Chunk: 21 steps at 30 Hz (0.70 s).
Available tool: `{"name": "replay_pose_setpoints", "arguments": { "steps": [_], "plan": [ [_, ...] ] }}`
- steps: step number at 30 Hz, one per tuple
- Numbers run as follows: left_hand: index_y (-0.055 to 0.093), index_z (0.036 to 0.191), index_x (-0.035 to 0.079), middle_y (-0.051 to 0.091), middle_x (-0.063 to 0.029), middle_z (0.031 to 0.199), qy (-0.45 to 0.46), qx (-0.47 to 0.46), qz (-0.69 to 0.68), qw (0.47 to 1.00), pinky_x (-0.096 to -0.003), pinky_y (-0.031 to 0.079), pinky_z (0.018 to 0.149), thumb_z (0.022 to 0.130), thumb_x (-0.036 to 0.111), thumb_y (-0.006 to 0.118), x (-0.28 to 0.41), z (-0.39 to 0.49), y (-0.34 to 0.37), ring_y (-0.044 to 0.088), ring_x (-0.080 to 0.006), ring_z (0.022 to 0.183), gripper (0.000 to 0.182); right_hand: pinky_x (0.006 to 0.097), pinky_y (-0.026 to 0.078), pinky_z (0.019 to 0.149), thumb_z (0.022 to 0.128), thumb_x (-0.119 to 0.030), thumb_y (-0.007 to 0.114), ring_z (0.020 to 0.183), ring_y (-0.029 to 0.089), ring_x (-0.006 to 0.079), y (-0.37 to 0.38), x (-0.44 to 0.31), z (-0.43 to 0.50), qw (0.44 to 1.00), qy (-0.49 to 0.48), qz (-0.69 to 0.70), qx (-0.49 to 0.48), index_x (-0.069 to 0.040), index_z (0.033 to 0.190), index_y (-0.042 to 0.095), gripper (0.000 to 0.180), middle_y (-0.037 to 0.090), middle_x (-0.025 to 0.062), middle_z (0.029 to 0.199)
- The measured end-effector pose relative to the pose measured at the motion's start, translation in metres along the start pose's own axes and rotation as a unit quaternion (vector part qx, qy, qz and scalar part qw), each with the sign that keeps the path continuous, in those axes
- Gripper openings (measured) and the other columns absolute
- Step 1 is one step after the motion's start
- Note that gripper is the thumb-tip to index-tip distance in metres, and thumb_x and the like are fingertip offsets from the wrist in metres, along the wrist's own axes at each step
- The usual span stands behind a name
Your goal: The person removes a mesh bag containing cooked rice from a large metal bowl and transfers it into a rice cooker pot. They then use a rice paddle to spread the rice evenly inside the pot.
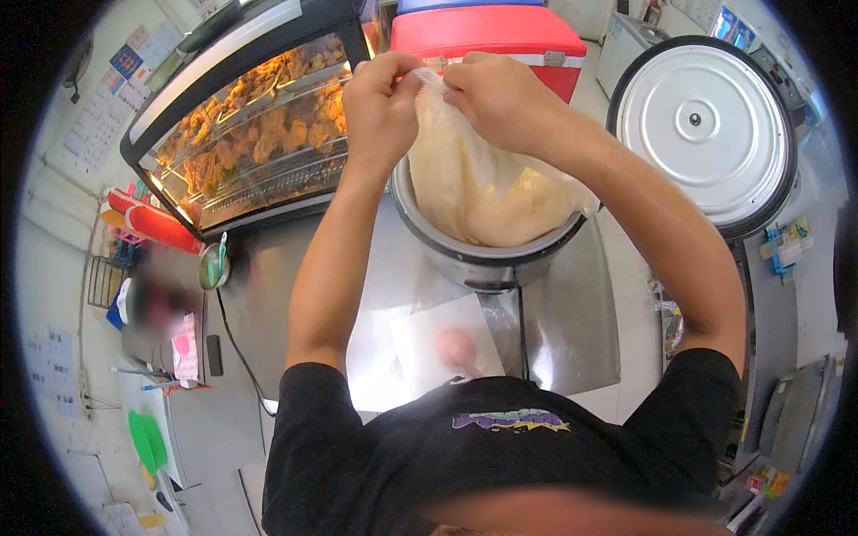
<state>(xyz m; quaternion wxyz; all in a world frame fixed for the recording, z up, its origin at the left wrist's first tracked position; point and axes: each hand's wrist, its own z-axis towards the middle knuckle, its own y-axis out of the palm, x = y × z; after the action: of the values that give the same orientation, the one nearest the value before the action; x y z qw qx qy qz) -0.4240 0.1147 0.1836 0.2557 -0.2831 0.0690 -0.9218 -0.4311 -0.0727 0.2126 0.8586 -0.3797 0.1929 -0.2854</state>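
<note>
Both of my hands are raised over a large metal cooker pot (499,264) and grip the gathered top of a pale mesh cloth (436,161). My left hand (383,110) pinches the cloth from the left, its fingers closed on the edge. Just to the right, my right hand (506,100) holds another part of the same edge. The lower cloth bulges inside the pot and seems to enclose something pale and soft, which I cannot make out for sure. Part of the cloth drapes over the pot's right rim.
A lit display warmer (268,147) with fried food stands at the left. Behind the pot is a red cooler box (489,33). A round metal lid (704,134) is at the right. A white sheet (449,338) lies on the steel table (570,335) before me.
</note>
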Motion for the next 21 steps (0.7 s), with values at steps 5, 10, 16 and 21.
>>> {"name": "replay_pose_setpoints", "arguments": {
  "steps": [5, 10, 16, 21],
  "plan": [
    [0.071, 0.095, 0.001, 0.070, -0.0061, 0.079, -0.039, 0.047, -0.078, 0.995, -0.0270, 0.050, 0.069, 0.092, -0.001, 0.065, 0.012, 0.015, -0.001, 0.061, -0.0115, 0.072, 0.007, 0.0477, 0.049, 0.073, 0.095, -0.015, 0.065, 0.079, 0.063, 0.0386, -0.013, -0.014, 0.019, 0.996, -0.057, 0.020, 0.065, 0.002, 0.089, 0.067, 0.018, 0.064, 0.0192, 0.081],
    [0.074, 0.099, 0.001, 0.071, -0.0019, 0.087, 0.043, 0.084, -0.052, 0.994, -0.0250, 0.049, 0.071, 0.094, 0.005, 0.069, 0.048, 0.061, -0.013, 0.061, -0.0093, 0.077, 0.008, 0.0442, 0.053, 0.073, 0.091, -0.001, 0.054, 0.074, 0.070, 0.0328, -0.068, -0.029, 0.062, 0.994, -0.100, -0.010, 0.045, 0.005, 0.086, 0.071, 0.019, 0.071, 0.0211, 0.077],
    [0.071, 0.095, -0.006, 0.071, -0.0161, 0.086, -0.043, 0.085, -0.032, 0.995, -0.0378, 0.052, 0.077, 0.094, 0.005, 0.062, 0.106, 0.117, -0.004, 0.065, -0.0245, 0.081, 0.014, 0.0416, 0.051, 0.066, 0.091, -0.006, 0.058, 0.063, 0.065, 0.0281, -0.135, -0.029, 0.068, 0.995, 0.027, -0.033, 0.085, 0.006, 0.081, 0.073, 0.021, 0.069, 0.0200, 0.070],
    [0.071, 0.098, -0.006, 0.073, -0.0193, 0.089, 0.051, 0.026, -0.001, 0.998, -0.0411, 0.053, 0.079, 0.093, 0.004, 0.062, 0.090, 0.126, 0.020, 0.068, -0.0285, 0.083, 0.014, 0.0393, 0.051, 0.066, 0.092, -0.013, 0.063, 0.063, 0.064, 0.0247, -0.141, -0.018, 0.067, 0.990, 0.110, -0.055, 0.072, 0.007, 0.083, 0.074, 0.024, 0.068, 0.0218, 0.073]
  ]
}}
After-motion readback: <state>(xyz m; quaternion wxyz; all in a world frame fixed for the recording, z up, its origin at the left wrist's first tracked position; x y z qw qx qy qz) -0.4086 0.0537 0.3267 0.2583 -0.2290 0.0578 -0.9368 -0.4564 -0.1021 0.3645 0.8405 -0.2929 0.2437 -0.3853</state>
